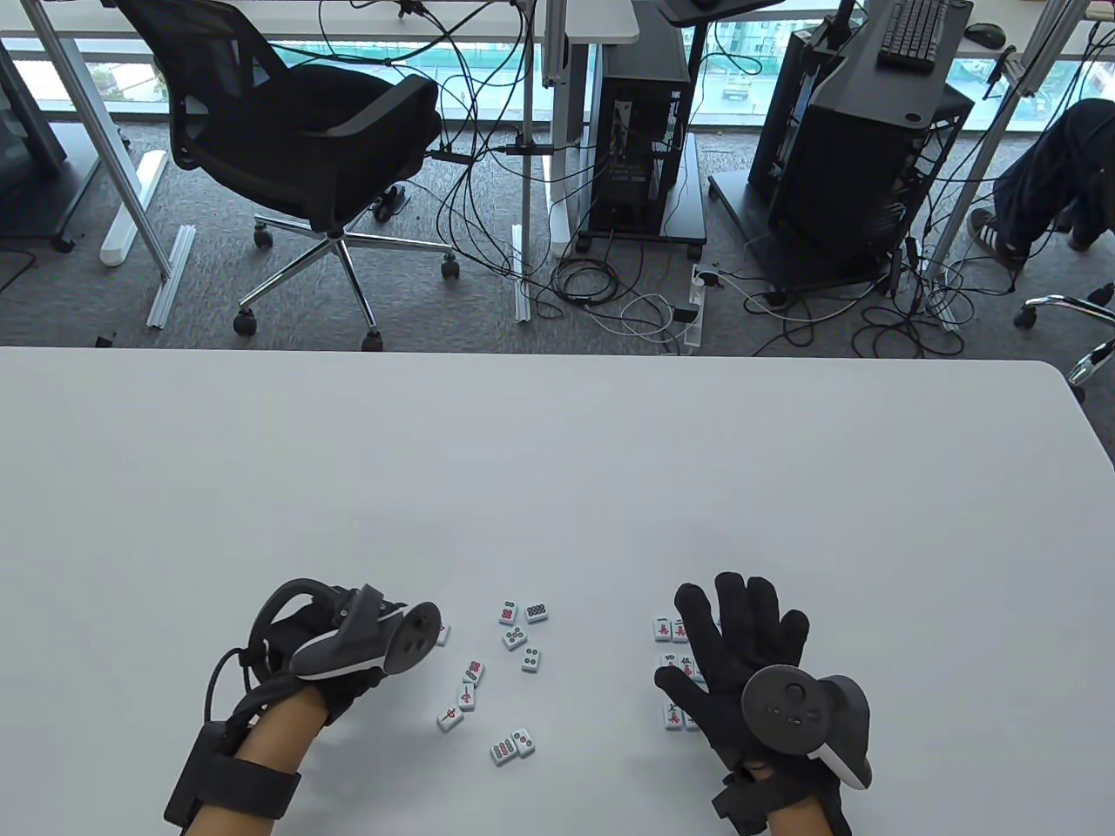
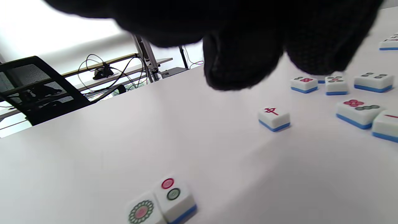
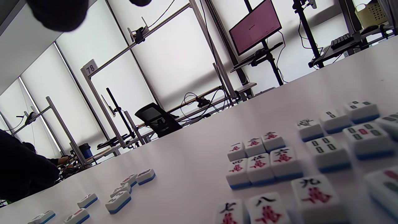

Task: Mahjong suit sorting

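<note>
We are sorting mahjong tiles by suit, and the loose tiles [image 1: 514,638] are lying scattered at the near middle of the white table [image 1: 557,470], between our hands. Among them a red-character tile [image 2: 273,118] is sitting apart, and two circle tiles [image 2: 169,199] are touching each other close to the left wrist camera. On the right, the character-suit block [image 3: 259,163] is standing in tidy touching rows.

Our right hand [image 1: 740,662] is hovering flat over that block with fingers spread and straight, gripping nothing. Our left hand [image 1: 348,649] is poised just left of the loose tiles; its fingertips [image 2: 239,62] are hanging above the table with no tile between them, as far as we can see.

To do this step well, we judge we should be picking one loose tile at a time, reading its face first, and setting it flush against its own group without nudging the finished rows.

The right hand is covering most of the sorted block from above. The left tracker is masking the fingers and part of one tile. Several tile faces are too blurred to read.
</note>
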`<action>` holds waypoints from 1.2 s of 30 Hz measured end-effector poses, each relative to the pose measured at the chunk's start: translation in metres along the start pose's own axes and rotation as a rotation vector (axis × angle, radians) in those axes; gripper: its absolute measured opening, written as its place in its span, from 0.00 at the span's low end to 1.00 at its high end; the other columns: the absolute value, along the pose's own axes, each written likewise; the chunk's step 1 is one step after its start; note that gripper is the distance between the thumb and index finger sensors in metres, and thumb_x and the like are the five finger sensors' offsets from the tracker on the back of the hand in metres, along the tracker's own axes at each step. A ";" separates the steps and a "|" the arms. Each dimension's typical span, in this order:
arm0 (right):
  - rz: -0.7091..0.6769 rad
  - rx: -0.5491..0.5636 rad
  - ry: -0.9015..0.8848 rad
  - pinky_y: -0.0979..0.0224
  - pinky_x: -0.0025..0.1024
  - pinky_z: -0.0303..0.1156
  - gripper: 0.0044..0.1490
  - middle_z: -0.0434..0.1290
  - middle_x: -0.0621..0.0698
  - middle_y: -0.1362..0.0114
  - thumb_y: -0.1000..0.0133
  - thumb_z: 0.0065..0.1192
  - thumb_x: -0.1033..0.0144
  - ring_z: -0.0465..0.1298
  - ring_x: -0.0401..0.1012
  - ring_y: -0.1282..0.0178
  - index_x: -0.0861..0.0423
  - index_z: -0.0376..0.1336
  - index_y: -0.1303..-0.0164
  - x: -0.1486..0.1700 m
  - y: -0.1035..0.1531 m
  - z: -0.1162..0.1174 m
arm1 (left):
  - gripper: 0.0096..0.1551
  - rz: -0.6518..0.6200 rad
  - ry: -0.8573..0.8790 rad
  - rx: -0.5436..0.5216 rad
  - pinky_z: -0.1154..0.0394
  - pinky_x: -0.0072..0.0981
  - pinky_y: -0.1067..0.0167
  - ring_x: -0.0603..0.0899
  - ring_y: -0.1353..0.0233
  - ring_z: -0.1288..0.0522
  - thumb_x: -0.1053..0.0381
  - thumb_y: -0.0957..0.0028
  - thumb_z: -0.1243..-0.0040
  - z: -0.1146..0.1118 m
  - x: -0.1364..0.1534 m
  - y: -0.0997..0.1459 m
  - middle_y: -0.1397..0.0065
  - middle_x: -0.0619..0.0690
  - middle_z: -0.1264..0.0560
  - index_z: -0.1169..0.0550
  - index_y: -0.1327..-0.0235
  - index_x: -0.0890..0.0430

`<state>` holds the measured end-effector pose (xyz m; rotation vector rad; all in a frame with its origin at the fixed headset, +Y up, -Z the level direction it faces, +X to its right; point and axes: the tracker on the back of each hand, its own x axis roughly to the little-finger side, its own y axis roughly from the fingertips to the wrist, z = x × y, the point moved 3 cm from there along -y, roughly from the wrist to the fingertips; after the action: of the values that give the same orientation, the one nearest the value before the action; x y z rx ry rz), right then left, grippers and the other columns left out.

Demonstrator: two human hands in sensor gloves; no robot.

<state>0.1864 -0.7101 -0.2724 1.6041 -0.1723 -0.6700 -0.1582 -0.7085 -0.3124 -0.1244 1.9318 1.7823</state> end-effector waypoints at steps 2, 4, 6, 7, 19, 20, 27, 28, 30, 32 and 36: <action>-0.001 0.001 -0.003 0.25 0.67 0.23 0.50 0.30 0.55 0.11 0.43 0.47 0.33 0.25 0.56 0.17 0.37 0.35 0.16 0.000 0.000 0.000 | 0.32 -0.062 -0.018 -0.023 0.20 0.39 0.68 0.45 0.76 0.19 0.35 0.69 0.30 0.007 -0.021 0.001 0.68 0.36 0.14 0.16 0.52 0.48; -0.003 0.002 -0.005 0.25 0.67 0.23 0.49 0.30 0.55 0.11 0.43 0.47 0.33 0.25 0.56 0.17 0.37 0.35 0.16 0.000 0.000 0.000 | 0.31 -0.124 -0.030 -0.041 0.20 0.38 0.69 0.45 0.77 0.19 0.35 0.69 0.31 0.012 -0.042 0.002 0.69 0.36 0.14 0.15 0.53 0.49; -0.005 0.003 -0.006 0.25 0.67 0.23 0.50 0.30 0.55 0.11 0.43 0.47 0.33 0.24 0.56 0.17 0.37 0.35 0.16 0.000 0.000 0.000 | 0.31 -0.186 -0.034 -0.052 0.20 0.38 0.69 0.45 0.77 0.19 0.35 0.68 0.31 0.017 -0.063 0.003 0.69 0.35 0.14 0.15 0.54 0.49; -0.006 0.004 -0.006 0.25 0.67 0.23 0.49 0.30 0.55 0.11 0.43 0.47 0.33 0.24 0.56 0.17 0.37 0.35 0.16 0.000 0.000 0.000 | 0.31 -0.206 -0.034 -0.055 0.20 0.38 0.69 0.45 0.78 0.19 0.35 0.68 0.31 0.018 -0.071 0.004 0.70 0.36 0.14 0.15 0.55 0.49; -0.017 0.004 -0.018 0.25 0.67 0.23 0.50 0.30 0.55 0.11 0.43 0.47 0.33 0.24 0.56 0.17 0.37 0.35 0.16 -0.001 0.001 0.001 | 0.31 -0.330 -0.092 0.012 0.20 0.39 0.72 0.46 0.81 0.20 0.31 0.65 0.37 -0.001 -0.135 -0.006 0.73 0.36 0.14 0.13 0.58 0.50; -0.017 0.003 -0.017 0.25 0.67 0.23 0.49 0.30 0.55 0.11 0.43 0.47 0.33 0.25 0.56 0.17 0.37 0.35 0.16 -0.001 0.001 0.001 | 0.33 -0.324 -0.094 0.020 0.21 0.39 0.73 0.46 0.81 0.20 0.30 0.65 0.39 -0.003 -0.136 -0.007 0.74 0.36 0.14 0.13 0.59 0.51; -0.016 0.004 -0.019 0.25 0.67 0.23 0.49 0.30 0.55 0.11 0.43 0.47 0.33 0.24 0.56 0.17 0.37 0.35 0.16 -0.001 0.001 0.001 | 0.39 -0.261 -0.139 0.094 0.22 0.36 0.80 0.44 0.86 0.22 0.24 0.70 0.38 -0.014 -0.147 -0.015 0.79 0.35 0.14 0.12 0.61 0.53; -0.016 0.003 -0.017 0.25 0.67 0.23 0.49 0.30 0.55 0.11 0.43 0.47 0.33 0.25 0.56 0.17 0.37 0.35 0.16 -0.001 0.001 0.001 | 0.39 -0.261 -0.149 0.098 0.22 0.36 0.80 0.44 0.86 0.22 0.25 0.69 0.37 -0.016 -0.149 -0.016 0.79 0.35 0.14 0.13 0.62 0.54; -0.017 0.005 -0.017 0.25 0.67 0.23 0.50 0.30 0.55 0.11 0.43 0.47 0.33 0.25 0.56 0.17 0.37 0.34 0.16 -0.001 0.001 0.001 | 0.37 -0.247 -0.137 0.095 0.22 0.36 0.80 0.44 0.87 0.22 0.28 0.69 0.35 -0.018 -0.152 -0.018 0.79 0.35 0.14 0.14 0.64 0.58; -0.016 0.007 -0.020 0.25 0.67 0.23 0.50 0.30 0.55 0.11 0.43 0.47 0.33 0.25 0.56 0.17 0.37 0.34 0.16 -0.001 0.001 0.000 | 0.37 -0.233 -0.112 0.111 0.21 0.36 0.80 0.44 0.86 0.22 0.29 0.69 0.33 -0.018 -0.153 -0.019 0.79 0.34 0.15 0.14 0.64 0.59; -0.015 0.005 -0.018 0.25 0.67 0.23 0.50 0.30 0.55 0.11 0.43 0.47 0.33 0.25 0.56 0.17 0.37 0.35 0.16 -0.001 0.001 0.001 | 0.36 -0.226 -0.039 0.133 0.21 0.36 0.78 0.43 0.85 0.22 0.32 0.70 0.30 -0.018 -0.149 -0.023 0.77 0.34 0.15 0.15 0.63 0.60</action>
<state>0.1854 -0.7102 -0.2714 1.6057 -0.1757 -0.6960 -0.0255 -0.7681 -0.2708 -0.2494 1.9192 1.4964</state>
